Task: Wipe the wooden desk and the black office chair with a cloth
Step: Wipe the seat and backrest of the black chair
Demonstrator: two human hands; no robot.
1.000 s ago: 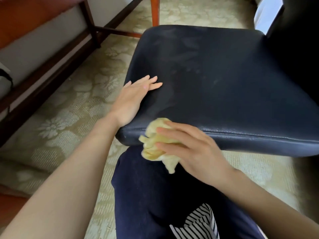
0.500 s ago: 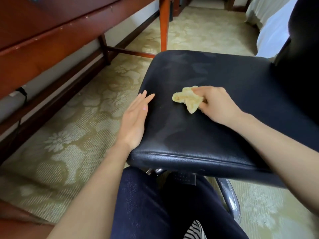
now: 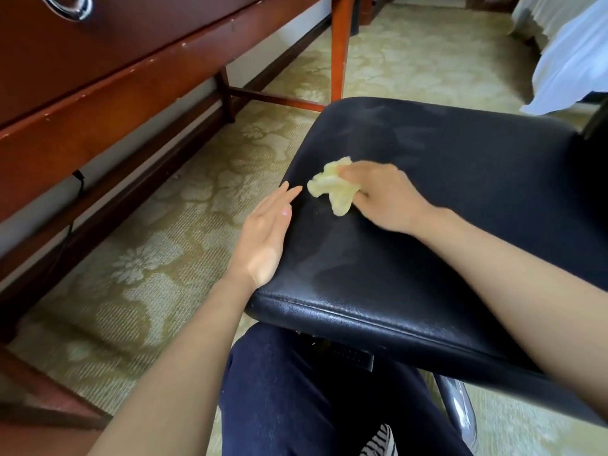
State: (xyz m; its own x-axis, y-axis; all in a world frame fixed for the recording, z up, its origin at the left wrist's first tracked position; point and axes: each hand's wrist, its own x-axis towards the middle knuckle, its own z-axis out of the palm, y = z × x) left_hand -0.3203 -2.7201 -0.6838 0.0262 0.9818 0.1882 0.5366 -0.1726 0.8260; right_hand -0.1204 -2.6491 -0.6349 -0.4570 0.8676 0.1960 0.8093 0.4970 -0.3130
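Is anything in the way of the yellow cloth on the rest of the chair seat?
Nothing visible is. The right hand holds the cloth on the black seat, and the seat beyond it looks bare. Only the left hand rests flat along the seat's left edge, beside the cloth.

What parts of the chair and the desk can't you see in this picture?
Head view only:
- Chair backrest: cut off by the right edge.
- Chair base: hidden by the seat and the person's leg; only one metal foot shows.
- Desk top: cut off by the top edge.
- Cloth: partly covered by the right hand, which is blurred.
- Seat under the left hand: hidden.
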